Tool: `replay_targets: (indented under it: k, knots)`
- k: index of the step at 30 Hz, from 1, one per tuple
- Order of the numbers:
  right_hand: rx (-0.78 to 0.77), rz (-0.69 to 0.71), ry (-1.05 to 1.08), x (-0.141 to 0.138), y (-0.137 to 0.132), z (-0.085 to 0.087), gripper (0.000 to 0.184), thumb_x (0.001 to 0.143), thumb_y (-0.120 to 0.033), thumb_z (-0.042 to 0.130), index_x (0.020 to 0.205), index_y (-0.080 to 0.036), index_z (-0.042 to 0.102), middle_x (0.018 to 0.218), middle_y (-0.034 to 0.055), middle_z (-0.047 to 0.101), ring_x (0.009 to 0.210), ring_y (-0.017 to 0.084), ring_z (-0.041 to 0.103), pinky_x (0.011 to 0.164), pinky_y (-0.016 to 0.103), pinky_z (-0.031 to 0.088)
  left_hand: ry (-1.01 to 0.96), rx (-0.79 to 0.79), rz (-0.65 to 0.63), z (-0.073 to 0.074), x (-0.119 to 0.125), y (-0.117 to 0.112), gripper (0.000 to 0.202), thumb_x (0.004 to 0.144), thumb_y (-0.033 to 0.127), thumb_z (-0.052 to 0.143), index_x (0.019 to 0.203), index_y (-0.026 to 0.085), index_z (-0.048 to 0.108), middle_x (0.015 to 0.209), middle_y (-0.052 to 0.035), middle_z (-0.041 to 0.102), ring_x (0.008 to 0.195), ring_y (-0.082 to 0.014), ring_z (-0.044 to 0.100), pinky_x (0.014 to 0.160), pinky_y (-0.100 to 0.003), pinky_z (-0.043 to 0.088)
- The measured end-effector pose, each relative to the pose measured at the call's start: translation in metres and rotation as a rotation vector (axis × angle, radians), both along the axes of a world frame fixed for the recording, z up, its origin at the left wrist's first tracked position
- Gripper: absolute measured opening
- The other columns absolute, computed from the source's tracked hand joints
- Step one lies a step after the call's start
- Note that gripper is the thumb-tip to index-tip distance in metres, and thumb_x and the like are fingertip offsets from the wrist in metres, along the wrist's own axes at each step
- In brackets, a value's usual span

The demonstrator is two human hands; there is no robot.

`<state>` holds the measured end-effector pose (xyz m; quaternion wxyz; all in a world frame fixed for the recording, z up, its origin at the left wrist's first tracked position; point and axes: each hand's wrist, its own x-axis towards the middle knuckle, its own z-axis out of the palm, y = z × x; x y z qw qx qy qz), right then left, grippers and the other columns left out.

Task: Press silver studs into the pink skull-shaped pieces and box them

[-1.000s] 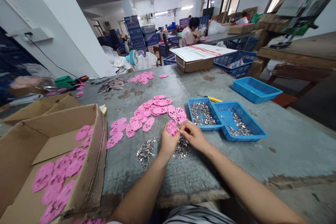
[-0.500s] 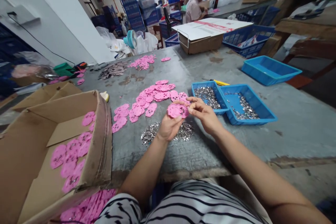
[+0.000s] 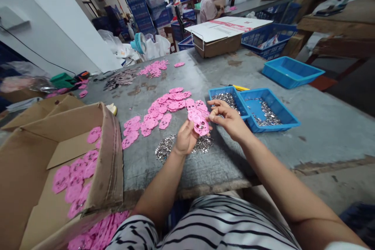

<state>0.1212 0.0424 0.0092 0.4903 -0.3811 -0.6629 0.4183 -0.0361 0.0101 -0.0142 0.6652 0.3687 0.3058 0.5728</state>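
My left hand [image 3: 185, 139] is closed on a flat pink skull-shaped piece [image 3: 200, 127], held by its left edge above the table. Dark shiny spots show on its lower part. Just to the right, my right hand [image 3: 227, 120] has thumb and forefinger pinched close to the piece's edge; anything between them is too small to make out. Under my left hand lies a heap of small silvery metal bits [image 3: 165, 147], partly covered by that hand. Beyond my hands, many similar pink pieces [image 3: 158, 109] lie overlapping on the grey table [image 3: 234, 164].
Two blue trays [image 3: 288, 124] hold silvery bits on the right; another blue tray [image 3: 293, 72] sits farther back. A yellow-handled tool [image 3: 240, 88] lies behind them. At left, a cardboard box [image 3: 113, 164] contains pink pieces. A person [image 3: 209, 6] sits beyond a white-topped carton [image 3: 225, 29].
The pink piece in my left hand has tilted, its spotted part now lower and facing me. My right fingers have come slightly away from it. The whole view has shifted a little.
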Motion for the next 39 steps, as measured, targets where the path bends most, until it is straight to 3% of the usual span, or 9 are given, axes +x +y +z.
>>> replay_targets:
  k: [7,13,19,39]
  knots:
    - [0.049,0.074,-0.14,0.0039,0.0025,0.002,0.012,0.076,-0.019,0.066,0.065,-0.021,0.062,0.124,0.0066,0.059,0.12,0.028,0.051,0.109,0.053,0.032,0.068,-0.013,0.021,-0.0021,0.0046,0.0014,0.054,0.068,0.067,0.07,0.082,0.016,0.061,0.085,-0.0118,0.071,0.098,-0.0306,0.067,0.071,-0.037,0.057]
    - [0.158,0.092,-0.289,0.0035,0.0037,0.0027,0.013,0.078,-0.021,0.066,0.065,-0.021,0.061,0.127,0.0044,0.059,0.121,0.028,0.049,0.108,0.053,0.034,0.091,-0.057,0.005,-0.0028,0.0055,0.0015,0.055,0.073,0.069,0.065,0.079,0.014,0.062,0.069,-0.0088,0.068,0.079,-0.0245,0.069,0.061,-0.032,0.055]
    - [0.169,0.136,-0.339,0.0036,0.0074,0.0023,0.013,0.078,-0.023,0.067,0.066,-0.022,0.063,0.127,0.0045,0.059,0.122,0.028,0.048,0.109,0.054,0.033,0.09,-0.076,-0.057,-0.0016,0.0047,0.0014,0.059,0.075,0.073,0.06,0.072,0.014,0.06,0.057,-0.0054,0.063,0.062,-0.0188,0.066,0.051,-0.027,0.052]
    - [0.135,0.167,-0.376,0.0028,0.0095,-0.0029,0.015,0.077,-0.021,0.065,0.063,-0.021,0.06,0.12,0.0058,0.062,0.119,0.028,0.051,0.106,0.051,0.037,0.122,-0.076,-0.088,-0.0032,0.0073,0.0014,0.065,0.07,0.076,0.061,0.081,0.012,0.06,0.058,-0.0055,0.062,0.061,-0.0195,0.066,0.047,-0.026,0.051]
